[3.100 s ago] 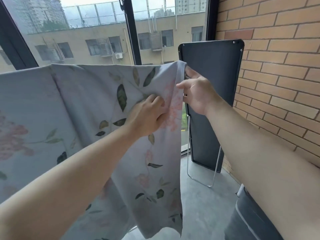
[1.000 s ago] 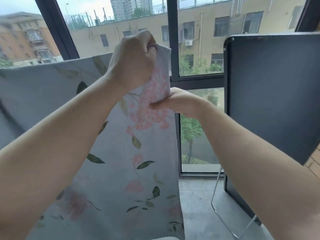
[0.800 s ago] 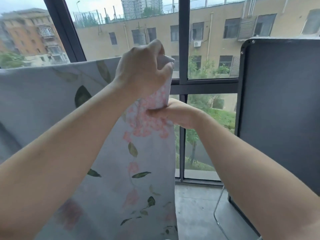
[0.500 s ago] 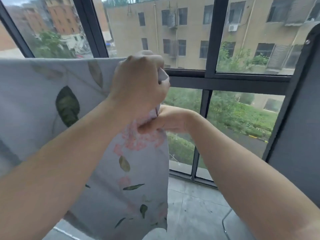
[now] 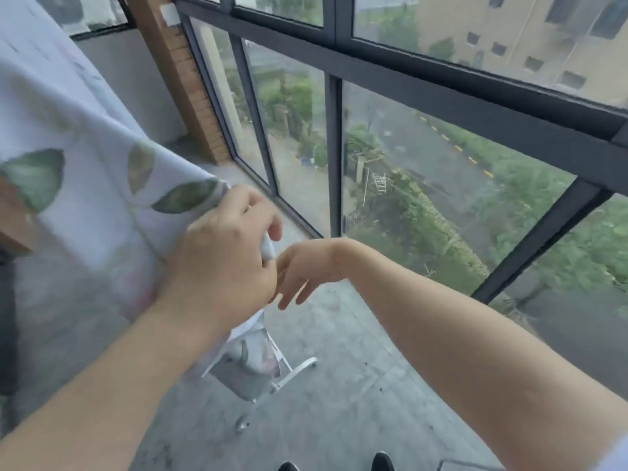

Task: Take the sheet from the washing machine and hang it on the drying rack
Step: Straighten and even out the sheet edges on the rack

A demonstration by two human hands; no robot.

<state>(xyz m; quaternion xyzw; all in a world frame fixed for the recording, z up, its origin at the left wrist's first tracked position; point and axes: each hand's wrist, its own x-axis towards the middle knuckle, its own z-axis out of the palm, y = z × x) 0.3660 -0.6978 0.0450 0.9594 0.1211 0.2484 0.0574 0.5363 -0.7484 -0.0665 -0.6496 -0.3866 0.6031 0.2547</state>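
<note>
The pale grey sheet [image 5: 85, 185] with green leaves and pink flowers hangs over the drying rack and fills the left of the head view. My left hand [image 5: 221, 260] grips the sheet's right-hand edge, fingers curled round the bunched cloth. My right hand [image 5: 302, 270] hangs just to its right, fingers loose and pointing down, holding nothing. Of the white rack only a foot and lower bars [image 5: 289, 368] show beneath the sheet's hanging corner. The frame is blurred by head motion.
Dark-framed floor-to-ceiling windows [image 5: 334, 158] run along the far side, a brick pillar [image 5: 190, 93] at the left corner. The grey concrete floor [image 5: 356, 385] lies below. My shoe tips [image 5: 382, 462] show at the bottom edge.
The view has swung down and left, so the black panel is out of sight. My right hand has let go of the sheet's edge; my left hand still holds it, now lower.
</note>
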